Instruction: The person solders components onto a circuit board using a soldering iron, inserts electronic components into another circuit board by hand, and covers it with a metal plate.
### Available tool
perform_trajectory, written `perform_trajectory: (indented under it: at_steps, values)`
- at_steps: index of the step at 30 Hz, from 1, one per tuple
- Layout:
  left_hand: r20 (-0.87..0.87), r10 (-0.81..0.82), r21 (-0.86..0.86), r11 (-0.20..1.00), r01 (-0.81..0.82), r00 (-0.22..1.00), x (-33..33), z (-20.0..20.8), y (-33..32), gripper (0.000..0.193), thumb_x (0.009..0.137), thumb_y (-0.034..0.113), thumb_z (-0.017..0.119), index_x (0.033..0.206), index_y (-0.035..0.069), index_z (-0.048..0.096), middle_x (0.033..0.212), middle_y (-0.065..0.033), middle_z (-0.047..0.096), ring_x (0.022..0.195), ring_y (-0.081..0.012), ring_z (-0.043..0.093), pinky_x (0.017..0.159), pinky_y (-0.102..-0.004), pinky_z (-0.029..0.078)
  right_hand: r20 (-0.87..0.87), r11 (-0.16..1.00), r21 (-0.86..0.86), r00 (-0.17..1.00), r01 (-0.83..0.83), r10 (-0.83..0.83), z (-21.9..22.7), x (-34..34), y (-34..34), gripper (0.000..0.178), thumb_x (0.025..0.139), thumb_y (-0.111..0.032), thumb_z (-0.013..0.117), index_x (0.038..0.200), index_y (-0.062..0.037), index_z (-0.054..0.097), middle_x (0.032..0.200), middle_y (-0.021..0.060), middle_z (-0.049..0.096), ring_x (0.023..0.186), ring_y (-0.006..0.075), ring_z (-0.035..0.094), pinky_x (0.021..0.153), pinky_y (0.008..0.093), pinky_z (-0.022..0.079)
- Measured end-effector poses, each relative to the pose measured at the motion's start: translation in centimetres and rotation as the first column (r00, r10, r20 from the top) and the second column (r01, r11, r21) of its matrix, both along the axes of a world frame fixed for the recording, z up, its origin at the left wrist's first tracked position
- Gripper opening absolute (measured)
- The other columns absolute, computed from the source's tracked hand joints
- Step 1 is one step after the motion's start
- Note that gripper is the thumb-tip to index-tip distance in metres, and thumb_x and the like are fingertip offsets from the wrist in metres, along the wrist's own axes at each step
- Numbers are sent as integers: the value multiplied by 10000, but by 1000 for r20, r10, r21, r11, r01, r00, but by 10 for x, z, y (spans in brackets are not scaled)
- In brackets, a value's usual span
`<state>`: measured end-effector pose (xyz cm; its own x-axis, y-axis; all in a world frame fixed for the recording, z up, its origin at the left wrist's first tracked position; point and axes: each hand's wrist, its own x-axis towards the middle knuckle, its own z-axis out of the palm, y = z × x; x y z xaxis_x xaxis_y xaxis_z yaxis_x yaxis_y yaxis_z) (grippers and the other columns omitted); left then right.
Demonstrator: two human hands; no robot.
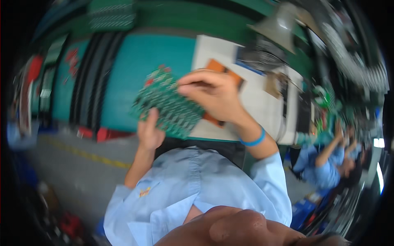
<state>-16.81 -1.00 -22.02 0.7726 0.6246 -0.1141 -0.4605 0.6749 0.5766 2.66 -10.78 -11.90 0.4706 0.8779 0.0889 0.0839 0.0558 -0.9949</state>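
At the far left stands a red block (pixel 33 70), blurred near the rim of the view. Next come small red pieces (pixel 72 60) on the teal worktop (pixel 141 51), then black rails (pixel 99 78) running across it, with a green rack (pixel 111 15) beyond them at the top. Under the near edge of the worktop, a red object (pixel 108 134) shows above the grey floor (pixel 88 176), which carries a yellow line (pixel 92 156).

The left hand (pixel 149 133) holds the green board (pixel 168 107) at its near left edge, the thumb lying on the upper face and the other fingers mostly hidden beneath. The board is tilted over the worktop, in front of the person's light blue shirt (pixel 176 172), and has red parts at its far left corner; its small parts are too blurred to tell apart.

The right hand (pixel 219 94) is over the board's right side, its thumb and forefinger drawn narrow and pointing left. Whether these fingers touch the board or pinch something, I cannot tell. A blue band (pixel 254 137) circles the right wrist. Behind this hand, an orange object (pixel 215 65) lies on a white sheet (pixel 262 104).

Further right are a dark coil (pixel 262 55), a grey hood (pixel 279 25) above it, a brown piece (pixel 272 85), a ribbed hose (pixel 349 57), a green roll (pixel 322 96) and, at the right, a co-worker (pixel 320 166) in blue with forearms raised
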Motion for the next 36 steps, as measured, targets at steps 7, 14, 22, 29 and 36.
perform_trajectory:
  at_steps: [7,14,22,29,36]
  values:
    - [-16,-38,223,974,40,999,-2,0,-5,434,1109,140,453,1527,27,427,1442,-117,587,1239,-180,596,1025,-327,504,-53,999,32,999,-11,12,-8,-17,14,171,914,43,738,1084,45,741,1007,110,752,834,116,685,738,189,551]
    - [6,-79,304,950,73,997,2,3,0,445,1118,149,421,1547,30,394,1458,-125,570,1246,-182,588,1024,-327,504,-151,999,-24,988,25,-29,-7,-34,21,164,910,43,745,1073,23,760,984,75,755,785,74,641,684,157,501]
    - [19,-95,328,941,83,995,1,7,1,453,1116,143,420,1552,26,377,1461,-136,564,1239,-195,602,1015,-328,513,-136,996,-17,987,85,-87,-10,-35,26,135,915,42,742,1042,12,772,951,65,750,711,50,586,606,151,449]
    - [19,-91,319,944,80,996,0,2,0,456,1114,140,424,1552,22,375,1460,-139,565,1242,-198,607,1020,-323,514,-89,991,24,988,129,-126,-14,-38,26,120,914,35,746,1027,10,777,919,58,746,681,41,559,573,152,427]
    - [29,-91,362,929,74,995,0,1,1,456,1111,127,419,1551,16,376,1465,-138,563,1249,-198,606,1026,-321,512,-71,995,-9,993,97,-97,-15,-36,24,139,921,35,739,1058,26,759,940,75,748,732,66,604,634,158,482]
